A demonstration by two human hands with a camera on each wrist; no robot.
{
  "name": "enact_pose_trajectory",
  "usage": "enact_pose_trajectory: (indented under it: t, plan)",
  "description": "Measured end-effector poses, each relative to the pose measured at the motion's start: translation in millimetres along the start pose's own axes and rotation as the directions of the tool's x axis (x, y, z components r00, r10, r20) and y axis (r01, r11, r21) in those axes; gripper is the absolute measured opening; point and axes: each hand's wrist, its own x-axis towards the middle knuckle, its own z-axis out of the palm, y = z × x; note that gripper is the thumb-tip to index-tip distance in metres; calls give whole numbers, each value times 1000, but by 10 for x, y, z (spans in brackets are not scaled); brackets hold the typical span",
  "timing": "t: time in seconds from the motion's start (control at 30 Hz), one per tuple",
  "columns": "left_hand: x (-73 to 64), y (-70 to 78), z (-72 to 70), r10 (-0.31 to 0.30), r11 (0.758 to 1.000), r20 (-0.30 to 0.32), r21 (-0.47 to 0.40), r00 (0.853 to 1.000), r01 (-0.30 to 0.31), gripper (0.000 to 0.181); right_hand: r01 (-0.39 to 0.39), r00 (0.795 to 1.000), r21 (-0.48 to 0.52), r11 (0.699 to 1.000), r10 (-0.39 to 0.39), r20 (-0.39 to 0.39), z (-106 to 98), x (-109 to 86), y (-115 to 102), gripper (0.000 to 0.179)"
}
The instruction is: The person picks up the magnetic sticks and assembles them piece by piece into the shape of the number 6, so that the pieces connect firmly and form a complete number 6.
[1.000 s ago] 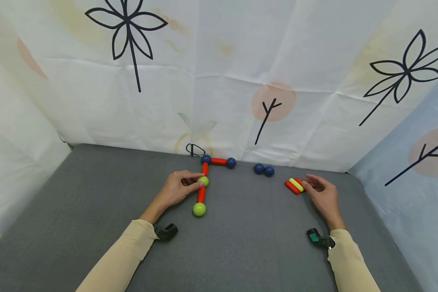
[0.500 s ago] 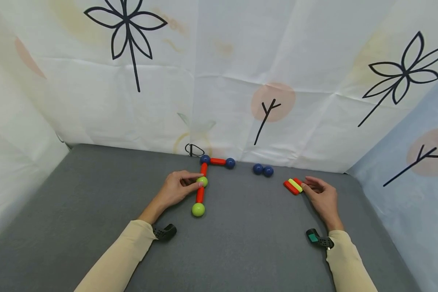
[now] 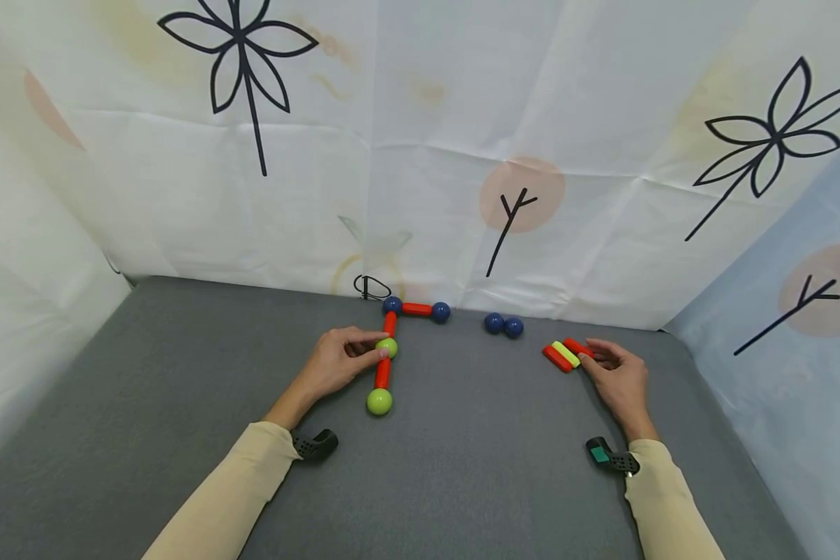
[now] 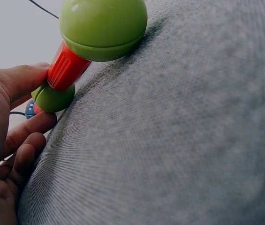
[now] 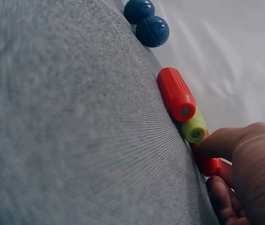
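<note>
My left hand pinches the middle green ball of a magnetic building set between thumb and fingers. From that ball one red rod runs back to a blue ball, and another red rod runs forward to the near green ball. At the right, my right hand pinches a red rod, partly hidden by the thumb in the right wrist view. Beside it lie a yellow-green rod and one more red rod, side by side.
From the back corner ball, a red rod leads right to another blue ball. Two loose blue balls touch each other near the back edge. A white patterned cloth stands behind the grey table.
The red rod in my right hand has shifted slightly back and away from the yellow-green rod. My left hand stays on the middle green ball.
</note>
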Motion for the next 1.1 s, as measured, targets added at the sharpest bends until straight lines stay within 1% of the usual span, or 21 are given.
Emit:
enact_pose_trajectory:
  t: [0.17, 0.47, 0.57, 0.73, 0.83, 0.97, 1.1]
  plan:
    - [4, 2, 5, 1, 1000, 0, 8, 1000, -1, 30, -19, 1000, -13, 1000, 19, 4, -2, 7, -5, 29]
    - [4, 7, 3, -2, 1000, 1, 9, 1000, 2, 30, 3, 1000, -24, 1000, -3, -16, 0, 4, -18, 26]
    - [1, 8, 0, -3, 1000, 2, 11, 1000, 3, 30, -1, 1000, -7, 1000, 0, -27, 1, 0, -18, 26]
    - [-3, 1, 1, -8, 1000, -2, 18, 1000, 8, 29, -1, 999, 51, 999, 4, -46, 5, 0, -23, 27]
    - [-1, -1, 4, -13, 1000, 1, 15, 1000, 13, 30, -5, 999, 57, 998, 7, -44, -3, 0, -41, 27]
    - [4, 2, 1, -13, 1000, 6, 10, 1000, 13, 31, 14, 999, 37, 999, -13, -38, -7, 9, -97, 27]
    - [5, 0, 4, -12, 1000, 4, 13, 1000, 12, 31, 72, 997, 49, 996, -71, -10, 9, 8, -207, 26]
